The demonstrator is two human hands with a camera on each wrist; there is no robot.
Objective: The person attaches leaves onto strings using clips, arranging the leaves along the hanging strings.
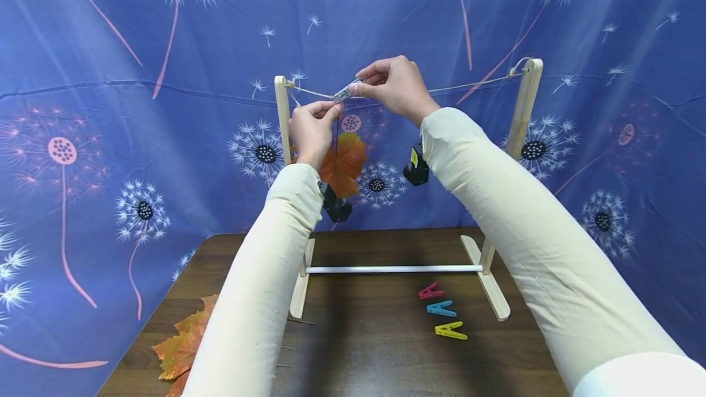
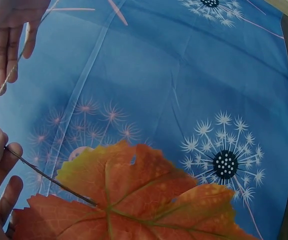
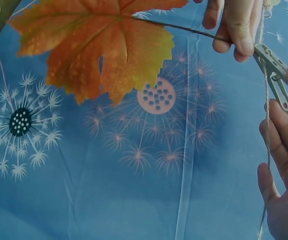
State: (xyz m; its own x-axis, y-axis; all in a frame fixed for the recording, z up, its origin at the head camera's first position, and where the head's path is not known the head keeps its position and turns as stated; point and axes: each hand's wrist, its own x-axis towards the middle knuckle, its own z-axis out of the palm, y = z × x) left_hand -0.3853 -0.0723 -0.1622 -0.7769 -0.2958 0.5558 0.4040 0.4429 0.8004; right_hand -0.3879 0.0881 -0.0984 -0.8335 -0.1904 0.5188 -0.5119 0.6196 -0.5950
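Apparently pegging the maple leaf (image 1: 347, 164), held below the twine (image 1: 474, 83): pinching its stem (image 2: 59, 183) in the left hand (image 1: 311, 130), a grey clothespin (image 3: 270, 57) in the right hand (image 1: 399, 87). Probably calls for clamping stem and twine together.

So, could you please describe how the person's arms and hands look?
Both arms wear long, cream-coloured fabric sleeves, bunched near the wrists. The left hand and right hand are ungloved. A small black device sits at each wrist; the right one shows a yellow patch. White fabric appears at the right sleeve's near end.
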